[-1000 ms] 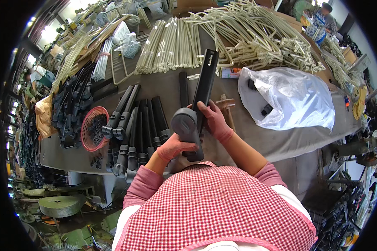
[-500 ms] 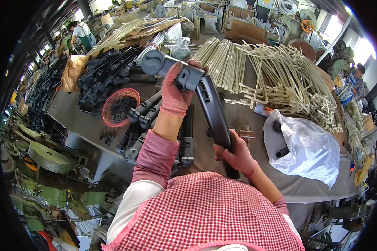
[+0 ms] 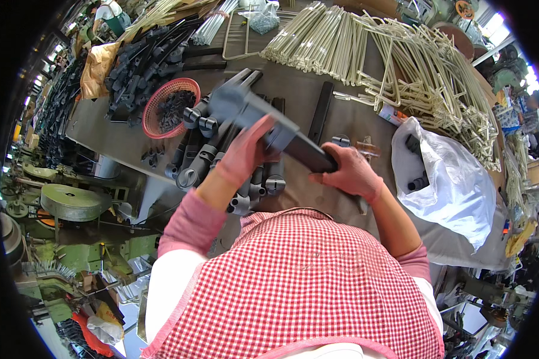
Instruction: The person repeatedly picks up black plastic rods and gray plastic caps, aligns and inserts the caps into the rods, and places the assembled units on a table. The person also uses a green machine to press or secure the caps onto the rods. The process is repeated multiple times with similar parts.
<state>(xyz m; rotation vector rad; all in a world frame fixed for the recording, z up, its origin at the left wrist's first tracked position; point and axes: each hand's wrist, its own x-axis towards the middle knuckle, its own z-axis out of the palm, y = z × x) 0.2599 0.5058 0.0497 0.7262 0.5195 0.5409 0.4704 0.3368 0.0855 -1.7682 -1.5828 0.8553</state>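
Observation:
My left hand (image 3: 248, 149), in a pinkish glove, is closed around a grey plastic fitting (image 3: 254, 110) with a rounded end, blurred by motion. A black flat tube (image 3: 308, 152) runs from the fitting's lower right end, the two roughly in line. Around the tube's other end my right hand (image 3: 350, 172) is closed, also gloved. The piece slants above the table from upper left to lower right. Beneath my left hand lie several grey fittings (image 3: 200, 161) and dark tubes. Just beyond my right hand is a hammer-like tool (image 3: 367, 148) with a brownish head.
A pink basket (image 3: 147, 113) of small dark parts stands at left, beside a heap of black pieces (image 3: 141, 66). Another black tube (image 3: 322, 110) lies mid-table. Bundles of metal rods (image 3: 323, 45) cover the far side. At right sits a white bag (image 3: 455, 185) with dark parts inside.
The fitting and tube, bent at an angle before, now line up. Both hands have come lower, the right one also higher up the tube, and the piece has tilted flatter. The view has shifted down.

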